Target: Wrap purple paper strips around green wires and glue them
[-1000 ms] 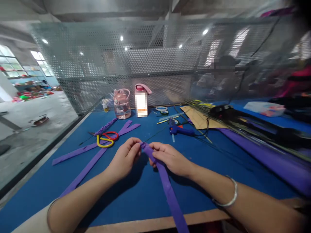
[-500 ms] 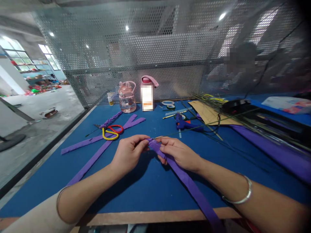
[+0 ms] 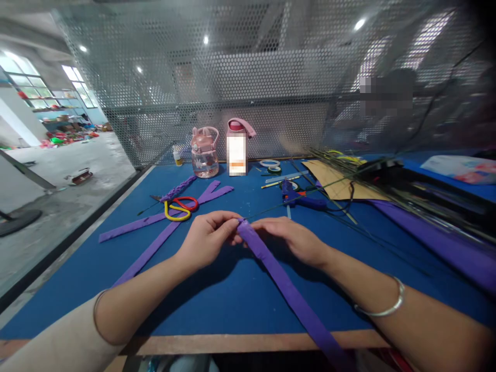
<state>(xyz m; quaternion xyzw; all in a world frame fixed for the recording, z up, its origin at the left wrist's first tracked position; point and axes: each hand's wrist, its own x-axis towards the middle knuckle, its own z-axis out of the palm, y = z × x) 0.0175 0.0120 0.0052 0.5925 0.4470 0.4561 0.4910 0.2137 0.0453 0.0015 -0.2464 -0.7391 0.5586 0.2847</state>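
Above the middle of the table, my left hand [image 3: 211, 235] pinches the upper end of a purple crepe-paper-like strip [image 3: 284, 284] between thumb and fingers. The strip slants down right past the table's front edge. A thin green stem [image 3: 267, 210] runs from the pinched end toward the upper right. My right hand [image 3: 296, 237] is beside the strip, its fingers stretched toward the pinched end and partly behind the strip; its thumb is hidden. Left of my hands lie scissors [image 3: 176, 217] with red and yellow handles, over more purple strips [image 3: 153, 250].
A purple ruffled stem piece [image 3: 178, 189] lies by the scissors. Behind stand a pink bottle [image 3: 204, 157] and a second, blurred-out bottle [image 3: 237, 155]. Right are a blue glue gun [image 3: 304, 199], tape rolls [image 3: 270, 164], brown paper [image 3: 337, 183] and green stems [image 3: 403, 209]. A perforated metal screen [image 3: 251, 77] closes the back.
My right hand has let go of the strip and its fingers have straightened, shifting a little right. The left hand keeps its pinch. The strip lies straighter below it.
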